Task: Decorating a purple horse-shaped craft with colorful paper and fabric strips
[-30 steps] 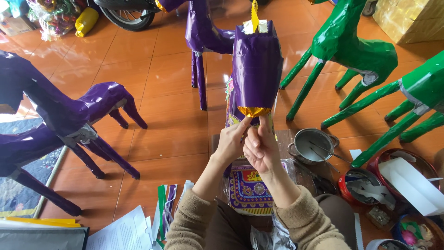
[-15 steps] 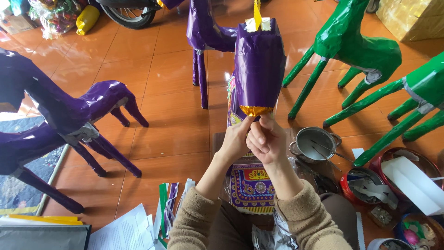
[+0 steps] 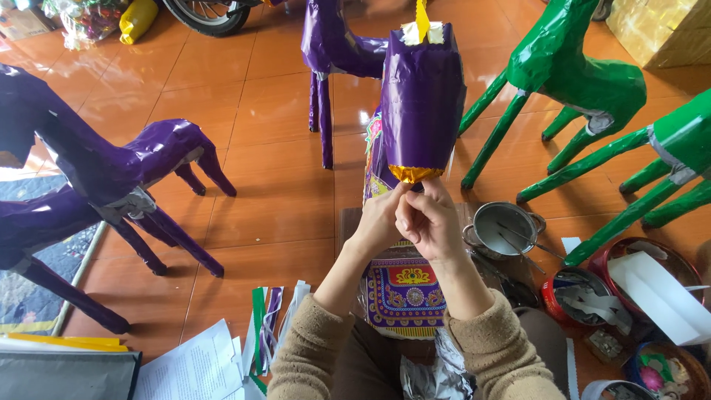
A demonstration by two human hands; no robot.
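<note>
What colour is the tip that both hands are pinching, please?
Gold, on the tip of the purple paper piece; head view.

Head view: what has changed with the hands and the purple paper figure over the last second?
Very little. Both hands, left hand and right hand, stay pinched at the gold tip at the bottom of the purple paper figure; the fingers only shifted slightly. Nothing was picked up or let go. The metal pot and green figures stayed put.
</note>
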